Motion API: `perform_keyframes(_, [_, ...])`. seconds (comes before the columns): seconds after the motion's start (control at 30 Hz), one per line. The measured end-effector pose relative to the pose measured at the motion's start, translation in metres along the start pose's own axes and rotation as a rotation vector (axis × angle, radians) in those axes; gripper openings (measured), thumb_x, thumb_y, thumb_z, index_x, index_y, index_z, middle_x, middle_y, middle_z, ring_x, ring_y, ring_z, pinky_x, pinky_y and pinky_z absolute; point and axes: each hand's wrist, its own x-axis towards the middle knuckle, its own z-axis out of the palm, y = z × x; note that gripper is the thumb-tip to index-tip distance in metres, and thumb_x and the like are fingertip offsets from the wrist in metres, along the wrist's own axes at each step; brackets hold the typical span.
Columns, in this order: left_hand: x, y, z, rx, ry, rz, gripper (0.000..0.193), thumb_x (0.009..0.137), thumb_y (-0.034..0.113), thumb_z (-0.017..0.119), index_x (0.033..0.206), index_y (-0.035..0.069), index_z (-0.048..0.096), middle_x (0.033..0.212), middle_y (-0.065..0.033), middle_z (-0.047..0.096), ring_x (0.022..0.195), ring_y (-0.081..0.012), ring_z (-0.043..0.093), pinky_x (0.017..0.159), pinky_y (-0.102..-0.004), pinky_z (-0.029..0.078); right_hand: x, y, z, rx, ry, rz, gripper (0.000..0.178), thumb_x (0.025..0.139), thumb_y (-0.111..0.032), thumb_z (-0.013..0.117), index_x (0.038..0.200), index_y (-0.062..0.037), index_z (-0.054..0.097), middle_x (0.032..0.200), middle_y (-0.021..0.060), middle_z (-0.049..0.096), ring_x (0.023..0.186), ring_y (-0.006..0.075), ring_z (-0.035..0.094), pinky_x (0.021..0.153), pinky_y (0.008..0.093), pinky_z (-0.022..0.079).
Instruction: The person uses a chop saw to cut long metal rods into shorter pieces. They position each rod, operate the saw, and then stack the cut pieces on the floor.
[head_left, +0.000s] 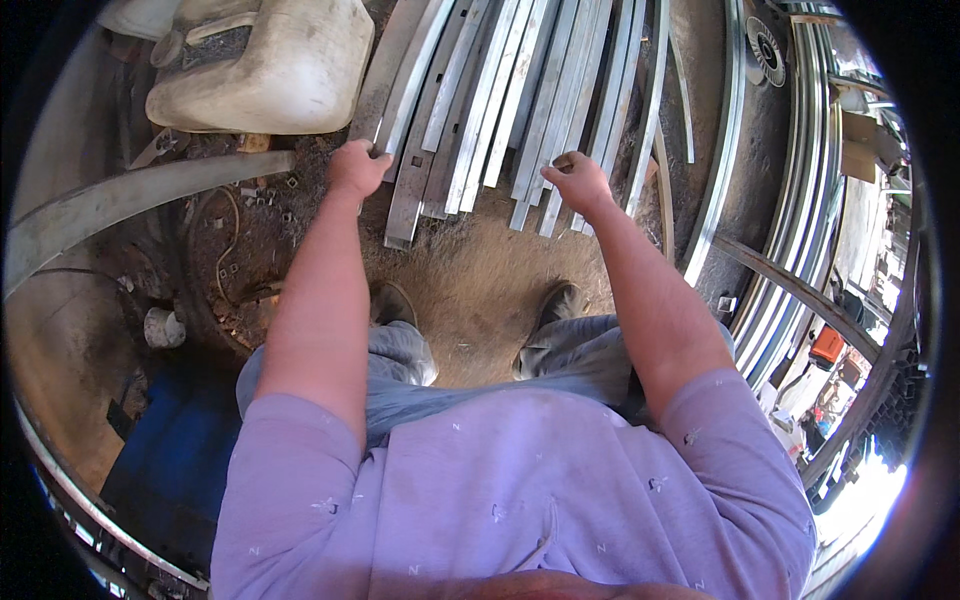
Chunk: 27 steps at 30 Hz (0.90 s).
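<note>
Long silver metal bars point(487, 120) lie side by side on the ground ahead of me, their near ends uneven. My left hand point(358, 168) is closed at the near end of a bar point(408, 85) on the left side of the pile, thumb toward the bars. Over the right part of the pile, my right hand point(582, 183) has its fingers curled in and thumb bent, close to the bar ends point(530, 190). Whatever it may hold is hidden. A wider bar with square holes point(410, 195) reaches nearest to my feet, between the hands.
A dirty white plastic jerrycan point(270, 75) lies at the far left. Below it a curved metal strip point(130, 205) juts in, near small scraps on the dirt. Long bars point(790, 190) are stacked at the right, by a round toothed disc point(765, 52). My shoes point(560, 303) stand below the pile.
</note>
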Motion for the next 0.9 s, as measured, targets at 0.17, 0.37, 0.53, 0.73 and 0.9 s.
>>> perform_keyframes(0.17, [0.001, -0.024, -0.007, -0.091, 0.063, 0.084, 0.045, 0.087, 0.036, 0.077, 0.107, -0.005, 0.073, 0.107, -0.0231, 0.075, 0.101, -0.0353, 0.073, 0.087, -0.0459, 0.057, 0.001, -0.008, 0.007, 0.071, -0.097, 0.021, 0.058, 0.087, -0.046, 0.077, 0.119, 0.0012, 0.071, 0.111, 0.0188, 0.076, 0.106, 0.0326, 0.073, 0.094, 0.0418, 0.057])
perform_keyframes(0.37, [-0.006, -0.019, -0.026, -0.958, -0.505, -0.130, 0.034, 0.096, 0.022, 0.073, 0.116, -0.004, 0.069, 0.106, -0.0136, 0.074, 0.101, -0.0236, 0.072, 0.094, -0.0394, 0.057, 0.009, -0.005, 0.015, 0.028, -0.149, -0.076, 0.060, 0.087, -0.047, 0.077, 0.123, 0.0012, 0.070, 0.113, 0.0193, 0.075, 0.104, 0.0320, 0.074, 0.095, 0.0425, 0.057])
perform_keyframes(0.53, [-0.018, -0.011, -0.020, -1.038, -0.637, -0.174, 0.037, 0.098, 0.023, 0.072, 0.124, -0.003, 0.064, 0.109, -0.0121, 0.073, 0.100, -0.0234, 0.072, 0.095, -0.0385, 0.058, 0.003, -0.015, 0.010, 0.054, -0.213, 0.006, 0.060, 0.087, -0.047, 0.077, 0.123, 0.0018, 0.070, 0.114, 0.0199, 0.075, 0.105, 0.0314, 0.074, 0.094, 0.0423, 0.057])
perform_keyframes(0.73, [-0.024, 0.023, 0.036, -0.719, -0.608, -0.094, 0.032, 0.097, 0.024, 0.074, 0.111, -0.004, 0.070, 0.097, -0.0090, 0.073, 0.085, -0.0165, 0.068, 0.075, -0.0310, 0.057, 0.001, -0.001, 0.014, 0.025, -0.182, -0.019, 0.058, 0.087, -0.044, 0.079, 0.120, 0.0028, 0.071, 0.114, 0.0204, 0.075, 0.102, 0.0317, 0.074, 0.093, 0.0422, 0.057])
perform_keyframes(0.9, [-0.015, -0.016, 0.054, -0.400, -0.498, -0.039, 0.033, 0.091, 0.022, 0.078, 0.113, -0.002, 0.070, 0.087, -0.0063, 0.069, 0.074, -0.0177, 0.063, 0.065, -0.0350, 0.054, -0.006, -0.006, 0.004, -0.026, -0.208, -0.013, 0.058, 0.088, -0.044, 0.078, 0.122, 0.0028, 0.071, 0.118, 0.0203, 0.074, 0.108, 0.0335, 0.072, 0.096, 0.0426, 0.056])
